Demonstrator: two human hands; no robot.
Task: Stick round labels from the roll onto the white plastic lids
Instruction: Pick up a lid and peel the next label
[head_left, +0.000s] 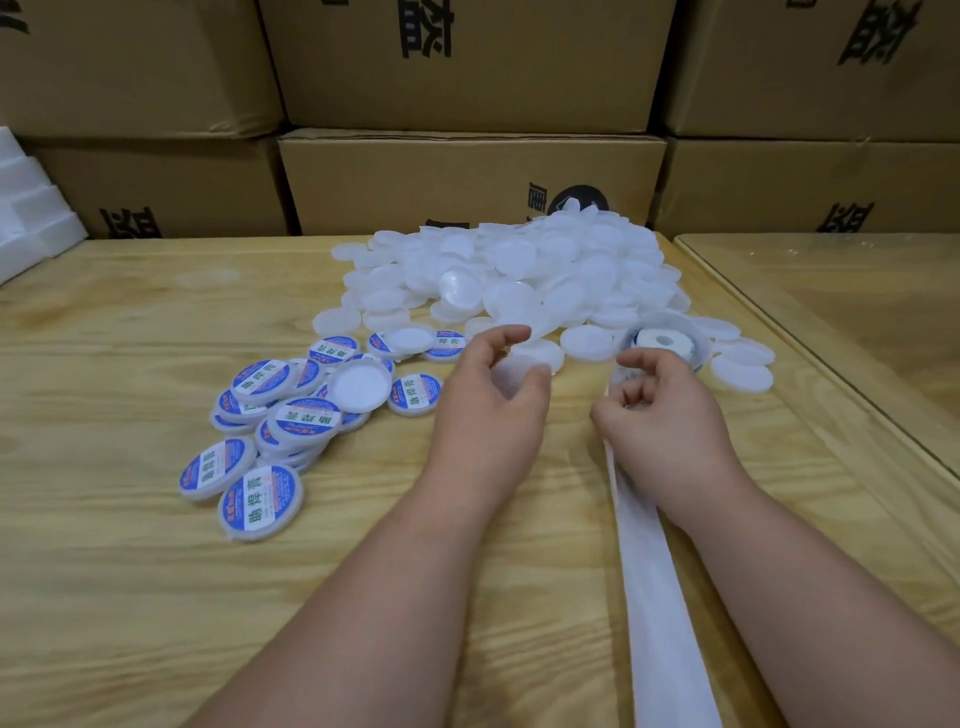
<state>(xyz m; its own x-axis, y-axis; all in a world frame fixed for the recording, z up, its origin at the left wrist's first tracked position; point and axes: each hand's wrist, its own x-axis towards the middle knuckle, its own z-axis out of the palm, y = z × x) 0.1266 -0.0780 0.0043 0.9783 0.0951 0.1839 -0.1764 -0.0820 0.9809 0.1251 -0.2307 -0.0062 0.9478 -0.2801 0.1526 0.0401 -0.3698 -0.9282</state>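
The left hand (488, 395) curls its fingers around a bare white lid (524, 364) at the pile's (519, 270) near edge while the right hand (660, 410) pinches the backing strip (660, 597) beside the label roll (662, 340), so peeling a label probably comes next.

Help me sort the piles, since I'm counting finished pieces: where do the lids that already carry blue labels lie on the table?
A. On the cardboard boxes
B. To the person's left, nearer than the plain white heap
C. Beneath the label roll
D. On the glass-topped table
B: the labelled lids lie left of the left hand, nearer than the plain white heap.
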